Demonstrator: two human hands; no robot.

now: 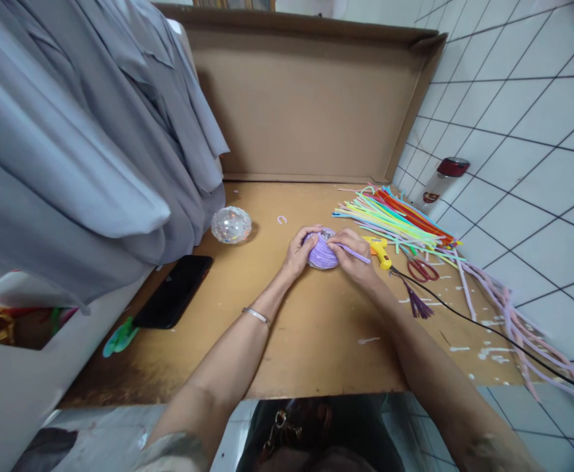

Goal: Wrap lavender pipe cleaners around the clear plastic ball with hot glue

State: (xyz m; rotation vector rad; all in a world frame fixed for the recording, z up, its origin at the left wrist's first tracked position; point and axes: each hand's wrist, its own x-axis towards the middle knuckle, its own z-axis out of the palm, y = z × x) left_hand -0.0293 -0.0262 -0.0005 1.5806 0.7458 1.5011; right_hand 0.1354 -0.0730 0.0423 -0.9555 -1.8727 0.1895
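Observation:
Between my hands is a round ball (pixel 322 255) wrapped in rows of purple pipe cleaner, its top partly uncovered. My left hand (pixel 299 252) is closed around its left side. With my right hand (pixel 350 252) I pinch a purple pipe cleaner (pixel 358 254) against the ball's upper right; its loose end sticks out to the right. A clear faceted ball (pixel 231 225) stands apart on the table, left of my hands. Just right of my right hand lies a yellow glue gun (pixel 380 251) with a black cord.
Many coloured pipe cleaners (pixel 400 216) lie in a bundle at the back right, beside red-handled scissors (pixel 422 269) and a purple tassel (pixel 419 303). A black phone (pixel 173 292) lies at left near a grey cloth (pixel 120 131). A lidded bottle (pixel 441 183) leans by the tiled wall.

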